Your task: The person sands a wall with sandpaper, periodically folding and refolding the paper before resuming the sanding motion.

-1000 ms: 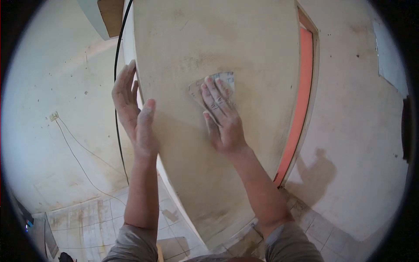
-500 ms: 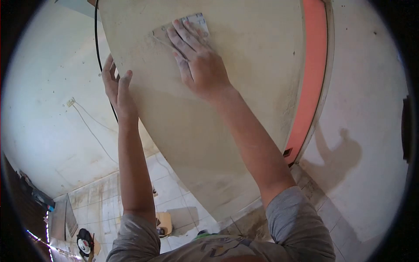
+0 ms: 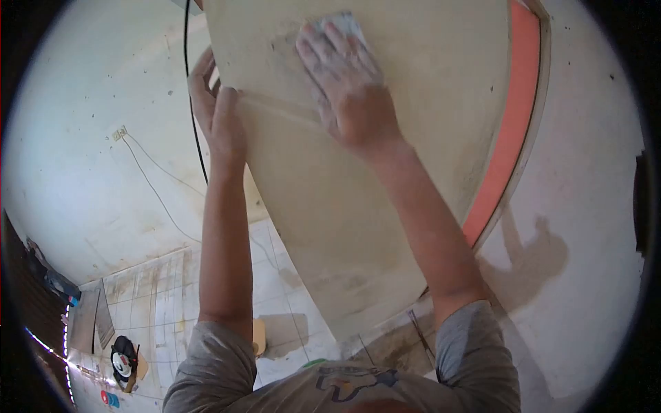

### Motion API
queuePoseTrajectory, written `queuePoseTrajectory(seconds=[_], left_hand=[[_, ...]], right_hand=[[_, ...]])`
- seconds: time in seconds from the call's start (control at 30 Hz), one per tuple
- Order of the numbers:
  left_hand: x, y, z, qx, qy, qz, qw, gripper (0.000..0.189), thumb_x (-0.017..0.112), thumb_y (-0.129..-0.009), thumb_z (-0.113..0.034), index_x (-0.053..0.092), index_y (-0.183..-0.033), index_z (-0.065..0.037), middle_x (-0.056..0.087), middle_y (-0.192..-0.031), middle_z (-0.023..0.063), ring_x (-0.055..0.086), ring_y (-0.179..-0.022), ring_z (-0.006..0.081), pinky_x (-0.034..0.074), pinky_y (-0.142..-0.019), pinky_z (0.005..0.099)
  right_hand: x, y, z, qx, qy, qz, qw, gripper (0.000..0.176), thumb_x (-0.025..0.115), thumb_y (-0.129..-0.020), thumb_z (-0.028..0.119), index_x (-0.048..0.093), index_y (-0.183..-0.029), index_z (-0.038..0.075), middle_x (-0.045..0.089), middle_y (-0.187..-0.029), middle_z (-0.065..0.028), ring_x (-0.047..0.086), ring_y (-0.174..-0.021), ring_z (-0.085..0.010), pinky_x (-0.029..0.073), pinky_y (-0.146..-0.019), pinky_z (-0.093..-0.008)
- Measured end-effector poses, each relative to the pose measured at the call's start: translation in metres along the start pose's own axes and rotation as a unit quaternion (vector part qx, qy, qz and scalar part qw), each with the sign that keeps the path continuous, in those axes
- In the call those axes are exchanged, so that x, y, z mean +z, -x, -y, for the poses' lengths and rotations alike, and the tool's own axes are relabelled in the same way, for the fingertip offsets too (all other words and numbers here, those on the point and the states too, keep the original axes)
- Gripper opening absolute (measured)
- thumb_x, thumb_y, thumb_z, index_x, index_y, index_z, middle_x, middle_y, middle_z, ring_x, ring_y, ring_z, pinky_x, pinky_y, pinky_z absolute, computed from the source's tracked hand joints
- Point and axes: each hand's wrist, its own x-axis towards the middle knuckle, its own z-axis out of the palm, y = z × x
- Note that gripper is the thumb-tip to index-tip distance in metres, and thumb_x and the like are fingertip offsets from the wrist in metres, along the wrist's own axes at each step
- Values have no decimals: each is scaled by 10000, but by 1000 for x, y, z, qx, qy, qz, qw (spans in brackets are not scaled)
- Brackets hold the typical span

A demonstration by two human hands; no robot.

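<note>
The right hand (image 3: pixel 348 82), at twelve o'clock, lies flat with fingers close together, holding a paper sheet (image 3: pixel 352 26) against the pale panel (image 3: pixel 323 206); the left hand (image 3: pixel 222 117), towards half past ten, spreads thumb and fingers astride the panel's edge, though how firmly it grips I cannot tell; a black cable (image 3: pixel 195 131) hangs just beside it; a wall socket (image 3: pixel 120 133) sits at ten o'clock, a salmon-coloured strip (image 3: pixel 520 96) at two.

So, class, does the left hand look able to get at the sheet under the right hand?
Probably yes: bare panel lies between the left hand and the sheet, though the right hand covers much of it, which may hinder.
</note>
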Motion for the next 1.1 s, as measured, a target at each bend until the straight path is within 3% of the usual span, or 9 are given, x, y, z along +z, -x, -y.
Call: queuePoseTrajectory(seconds=[0.1, 0.2, 0.4, 0.5, 0.67, 0.77, 0.87, 0.97, 1.1], left_hand=[[-9, -8, 13, 28, 0, 21, 999, 751, 516, -782, -118, 381, -1500, 56, 430, -1484, 221, 422, -1404, 321, 338, -1185, 472], [-8, -5, 17, 52, -16, 60, 997, 792, 533, -777, -145, 343, -1522, 45, 368, -1513, 218, 320, -1457, 338, 250, -1223, 505], [-8, -7, 24, 97, -21, 62, 993, 718, 530, -846, -161, 362, -1511, 48, 389, -1461, 223, 309, -1419, 361, 208, -1222, 498], [-6, -3, 26, 95, -9, 47, 994, 665, 522, -890, -177, 383, -1497, 55, 391, -1460, 234, 314, -1412, 371, 208, -1216, 496], [-8, -2, 28, 127, -25, 56, 990, 722, 572, -895, -200, 347, -1525, 70, 364, -1518, 270, 310, -1431, 406, 201, -1219, 502], [-12, 18, 34, 144, -25, 77, 986, 812, 602, -877, -225, 290, -1566, 69, 305, -1589, 289, 271, -1482, 433, 185, -1230, 510], [-20, 56, 38, 153, -52, 83, 983, 910, 628, -843, -275, 243, -1595, 66, 248, -1632, 317, 240, -1514, 456, 176, -1235, 539], [-25, 78, 42, 144, -41, 81, 985, 915, 636, -838, -278, 252, -1593, 68, 264, -1630, 314, 232, -1522, 451, 187, -1237, 544], [-24, 53, 34, 175, -42, 79, 980, 817, 635, -863, -188, 313, -1572, 58, 326, -1623, 263, 270, -1526, 411, 214, -1242, 508]], right_hand=[[-15, -55, -14, 22, 15, 23, 999, 575, 473, -1044, 190, 392, -1558, -55, 409, -1606, -253, 344, -1500, -481, 183, -1289, -527], [23, -33, -3, 51, -44, -79, 995, 550, 564, -965, 122, 515, -1495, -16, 439, -1601, -207, 370, -1506, -408, 285, -1239, -536], [34, 82, 86, 202, -47, -15, 978, 606, 522, -880, 28, 515, -1483, -37, 409, -1618, -216, 369, -1505, -416, 296, -1237, -550], [37, 77, 76, 171, -16, -30, 985, 648, 521, -851, 1, 503, -1498, -32, 405, -1622, -218, 362, -1507, -429, 285, -1239, -551], [16, -50, 34, 74, 162, -63, 982, 499, 467, -1038, 140, 488, -1489, -71, 450, -1560, -286, 357, -1495, -464, 252, -1264, -507], [23, -69, 29, 77, 38, -98, 991, 493, 463, -1042, 149, 494, -1475, -85, 450, -1559, -288, 365, -1500, -429, 269, -1259, -479], [30, -17, 57, 118, -34, -53, 991, 521, 495, -993, 72, 497, -1503, -35, 406, -1621, -224, 354, -1504, -448, 263, -1241, -547], [36, 71, 98, 208, -64, -25, 976, 460, 476, -1053, 121, 515, -1480, -47, 413, -1616, -224, 358, -1497, -461, 269, -1239, -528], [36, 99, 103, 211, -12, -36, 977, 447, 487, -1056, 129, 528, -1464, -49, 422, -1612, -221, 363, -1498, -451, 283, -1236, -502]])
